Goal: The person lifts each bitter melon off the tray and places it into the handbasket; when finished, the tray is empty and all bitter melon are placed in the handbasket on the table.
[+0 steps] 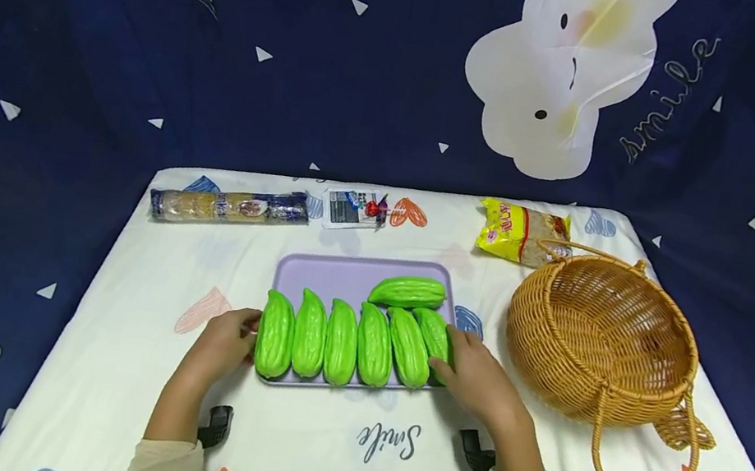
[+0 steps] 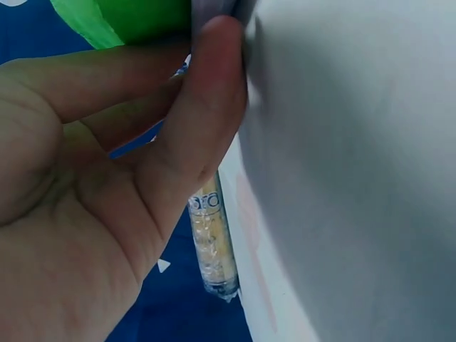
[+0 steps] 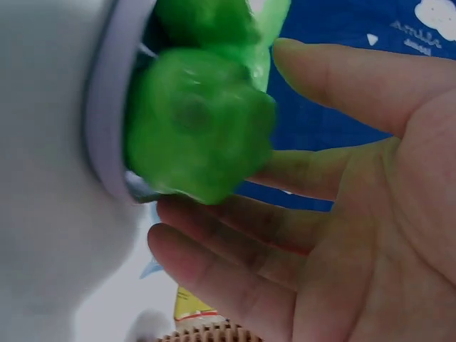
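Gourds (image 1: 341,342), seven, green, all lying on the purple tray (image 1: 334,270) mid-table. Six are forming a row along the near side, long axes running away from the person; the seventh is lying crosswise behind the row's right end.

Left hand (image 1: 223,343) is resting at the tray's left edge, moderately wide, fingers loosely bent and parted; one fingertip is touching the tray's side, others are partly hiding by the end gourd.

Right hand (image 1: 479,378) is spreading wide beside the right-end gourd. Thumb is standing apart from it; fingers are reaching along its outer side, low by the tray rim. Some tips are hiding behind the gourd; cannot tell how firmly they are pressing.

Wicker basket (image 1: 551,365) is sitting to the right, its opening showing, one handle hanging forward. Yellow bag (image 1: 520,233) is lying just behind it. Long pack (image 1: 225,206) and white packet (image 1: 342,210) are lying beyond the tray, on the patterned cloth (image 1: 94,405).
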`<state>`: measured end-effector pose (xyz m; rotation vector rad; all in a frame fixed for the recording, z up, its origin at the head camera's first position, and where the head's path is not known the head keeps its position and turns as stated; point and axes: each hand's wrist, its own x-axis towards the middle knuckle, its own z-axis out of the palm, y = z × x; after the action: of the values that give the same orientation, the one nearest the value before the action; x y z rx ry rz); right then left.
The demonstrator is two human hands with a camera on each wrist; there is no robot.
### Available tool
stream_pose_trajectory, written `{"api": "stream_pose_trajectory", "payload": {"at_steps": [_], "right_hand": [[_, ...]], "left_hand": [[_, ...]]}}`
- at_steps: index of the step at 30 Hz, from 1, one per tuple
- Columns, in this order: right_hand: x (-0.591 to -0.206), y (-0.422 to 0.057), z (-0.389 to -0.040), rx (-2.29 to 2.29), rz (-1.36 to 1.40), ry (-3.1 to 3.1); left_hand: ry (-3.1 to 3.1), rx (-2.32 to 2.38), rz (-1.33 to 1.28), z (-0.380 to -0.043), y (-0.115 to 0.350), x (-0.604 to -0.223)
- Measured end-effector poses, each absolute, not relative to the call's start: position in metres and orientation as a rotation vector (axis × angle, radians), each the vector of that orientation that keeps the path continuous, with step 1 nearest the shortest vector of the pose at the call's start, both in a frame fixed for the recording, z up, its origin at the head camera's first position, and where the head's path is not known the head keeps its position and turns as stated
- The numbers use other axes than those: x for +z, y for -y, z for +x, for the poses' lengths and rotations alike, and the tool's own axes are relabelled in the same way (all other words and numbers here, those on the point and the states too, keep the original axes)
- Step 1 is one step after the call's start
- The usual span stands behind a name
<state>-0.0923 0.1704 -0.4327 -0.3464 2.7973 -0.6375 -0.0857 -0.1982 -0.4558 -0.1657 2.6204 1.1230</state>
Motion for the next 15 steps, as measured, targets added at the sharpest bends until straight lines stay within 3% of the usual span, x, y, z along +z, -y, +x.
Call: {"api": "stream_pose_trajectory", "payload": {"at_steps": [15], "right_hand": [[-0.4362,-0.1677,-0.0904,-0.654,-0.341,-2.840]], "left_hand": [[-2.655,1.088,-0.200,-0.0876,0.1986,-0.4603]]}}
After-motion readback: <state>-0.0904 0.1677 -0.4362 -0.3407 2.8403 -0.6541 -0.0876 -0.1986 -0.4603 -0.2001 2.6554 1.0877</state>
